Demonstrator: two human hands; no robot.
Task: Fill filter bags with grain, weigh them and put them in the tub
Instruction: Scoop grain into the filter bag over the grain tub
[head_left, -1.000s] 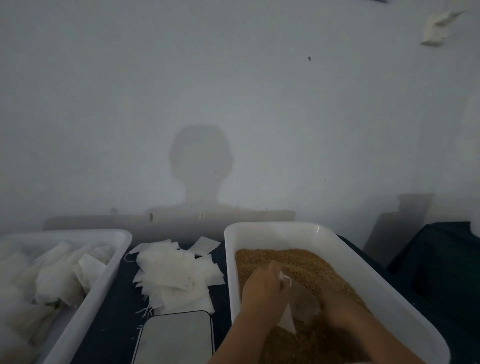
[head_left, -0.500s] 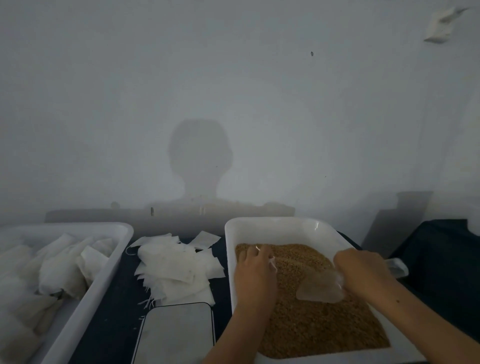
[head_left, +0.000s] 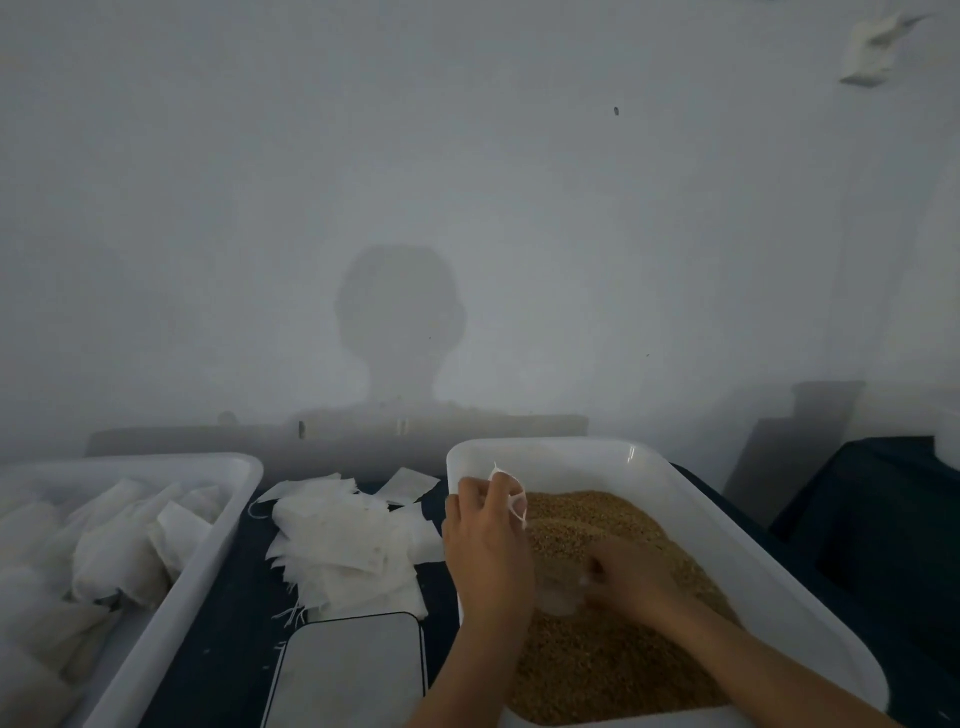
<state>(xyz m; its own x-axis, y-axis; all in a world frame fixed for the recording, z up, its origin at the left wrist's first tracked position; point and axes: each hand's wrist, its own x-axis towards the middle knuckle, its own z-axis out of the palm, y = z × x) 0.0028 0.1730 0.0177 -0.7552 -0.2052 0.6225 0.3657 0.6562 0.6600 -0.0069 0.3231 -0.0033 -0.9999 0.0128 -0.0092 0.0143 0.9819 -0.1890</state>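
Note:
A white tub (head_left: 691, 488) on the right holds brown grain (head_left: 613, 660). My left hand (head_left: 488, 545) grips a white filter bag (head_left: 511, 493) over the tub's left side; only the bag's top edge and string show past the fingers. My right hand (head_left: 631, 574) holds a clear plastic scoop (head_left: 561, 592) low against the grain, beside the left hand. A second white tub (head_left: 171, 597) at the left holds several filled filter bags (head_left: 119, 545). A pile of empty filter bags (head_left: 348, 540) lies between the tubs, with a flat scale (head_left: 348, 670) in front of it.
The tubs stand on a dark table surface (head_left: 228, 665) against a plain wall. A dark cloth-covered object (head_left: 878, 525) sits to the right of the grain tub.
My right hand has brought the scoop left and down toward my left hand. My left hand has lifted the bag's mouth higher, near the tub's left rim.

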